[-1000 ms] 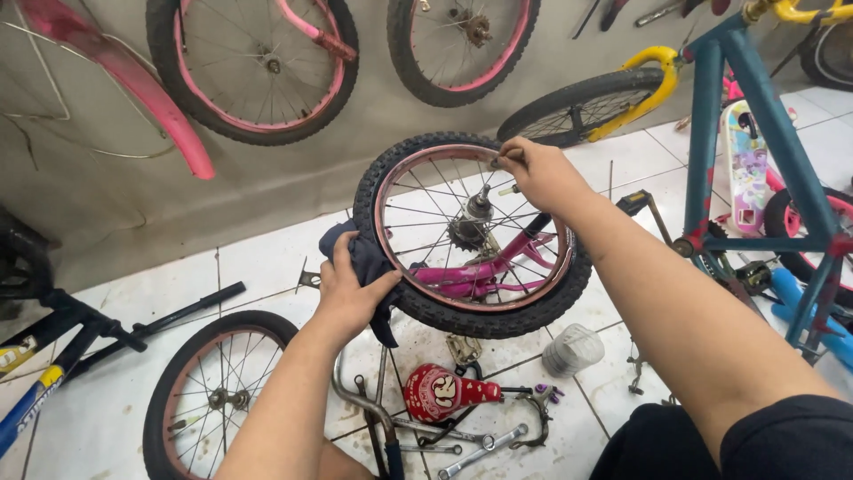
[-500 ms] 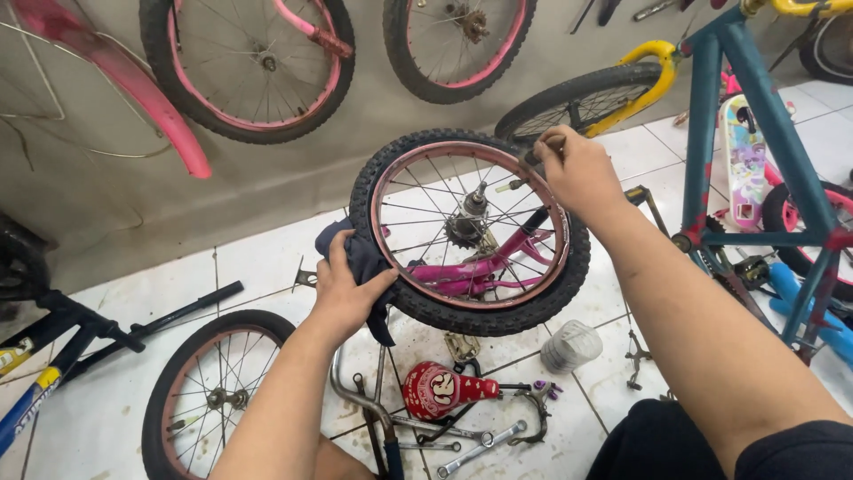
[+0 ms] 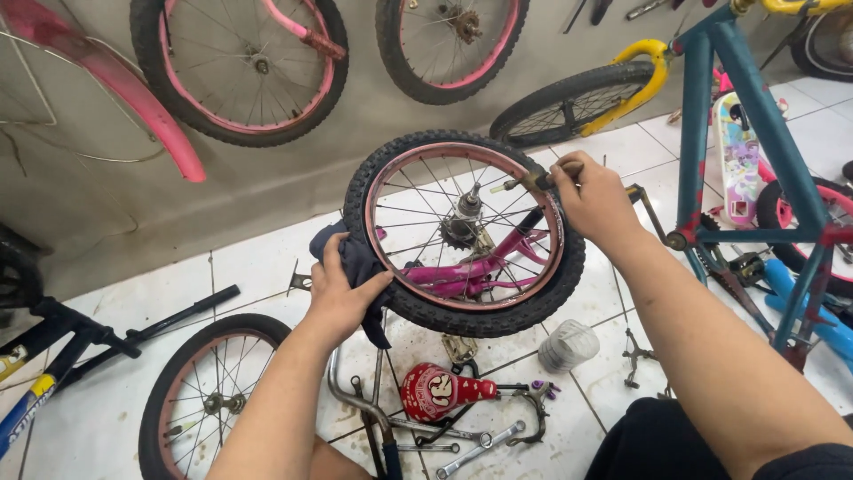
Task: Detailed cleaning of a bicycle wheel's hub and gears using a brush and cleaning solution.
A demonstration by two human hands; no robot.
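A small bicycle wheel (image 3: pixel 498 311) with a black knobby tyre and pink rim stands upright in a pink frame (image 3: pixel 471 271) in front of me. My left hand (image 3: pixel 342 289) presses a dark blue rag (image 3: pixel 355 262) against the tyre's left side. My right hand (image 3: pixel 595 200) is at the rim's upper right, fingers pinched on the tyre valve (image 3: pixel 524 184). The hub and sprocket (image 3: pixel 462 222) sit at the wheel's centre.
On the tiled floor lie a red saddle (image 3: pixel 435 391), spanners (image 3: pixel 475 449), a clear plastic jar (image 3: pixel 569 345) and a loose wheel (image 3: pixel 204 400). A teal bicycle frame (image 3: pixel 755 124) stands at right. Wheels (image 3: pixel 240 62) and a pink mudguard (image 3: pixel 107 89) lean on the wall.
My right hand has shifted slightly along the rim's upper right edge and now pinches the valve. My left hand stays on the rag against the tyre.
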